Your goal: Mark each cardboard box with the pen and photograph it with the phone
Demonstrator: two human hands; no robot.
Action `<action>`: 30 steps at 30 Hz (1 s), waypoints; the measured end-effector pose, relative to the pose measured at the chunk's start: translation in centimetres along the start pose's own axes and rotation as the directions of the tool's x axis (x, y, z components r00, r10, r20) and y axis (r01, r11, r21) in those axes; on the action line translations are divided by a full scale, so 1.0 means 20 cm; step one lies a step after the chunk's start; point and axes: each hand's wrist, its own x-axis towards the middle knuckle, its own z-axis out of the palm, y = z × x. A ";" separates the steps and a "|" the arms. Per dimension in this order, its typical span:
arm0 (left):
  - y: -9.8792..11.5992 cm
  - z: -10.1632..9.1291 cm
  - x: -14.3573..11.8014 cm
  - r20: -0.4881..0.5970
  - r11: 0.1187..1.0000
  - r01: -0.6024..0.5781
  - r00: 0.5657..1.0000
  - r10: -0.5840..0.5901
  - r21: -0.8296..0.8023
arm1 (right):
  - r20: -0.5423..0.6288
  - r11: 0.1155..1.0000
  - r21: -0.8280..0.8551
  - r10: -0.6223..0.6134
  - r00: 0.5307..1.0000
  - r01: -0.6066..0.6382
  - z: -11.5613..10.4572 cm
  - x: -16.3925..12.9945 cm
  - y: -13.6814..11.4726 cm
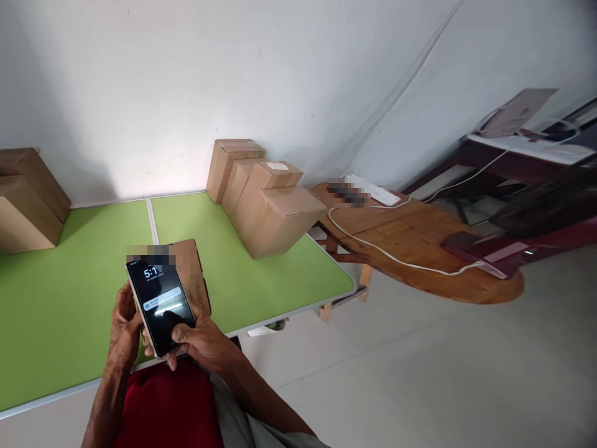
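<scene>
Just above the near edge of a bright-green tabletop with a pale rim point(265, 286), over deep-red clothing point(170, 404): a slim black-screened phone point(161, 320), held tilted between two bare hands. Along one long edge, a curled left hand point(124, 323), fingers partly hidden beneath; around the lower opposite corner, a gripping right hand point(205, 342), thumb bent over the glass. As for progress — phone already in hand and lit, at a clock point(152, 273) and one notice banner point(162, 299); apparently left to do, anything past that page. Partly behind the phone, a flat brown cardboard box point(192, 267) lying on the green; cannot tell whether sealed. To either side of a white seam strip point(152, 221), brown cardboard boxes point(21, 218) at the far left and a tight cluster of taped brown cartons point(265, 205) near the right end. Beyond, a rounded brown wooden table point(396, 236) with a trailing white cable point(368, 239), pale floor tiles point(396, 373) beneath — and behind it all, a whitish wall point(163, 81).
</scene>
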 end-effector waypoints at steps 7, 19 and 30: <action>0.01 0.00 -0.01 -0.056 0.997 0.063 0.996 -0.066 -0.044 | -0.071 1.000 -0.026 -0.019 0.997 0.017 -0.02 -0.03 -0.01; 0.11 -0.24 0.03 -0.328 0.987 0.097 0.935 -0.134 -0.128 | -0.686 0.851 -0.515 -0.341 0.643 -0.099 -0.54 0.03 -0.17; 0.10 -0.23 0.04 -0.327 0.985 0.141 0.930 -0.165 -0.096 | -0.697 0.504 -0.713 -0.431 0.573 -0.487 -0.72 0.09 -0.14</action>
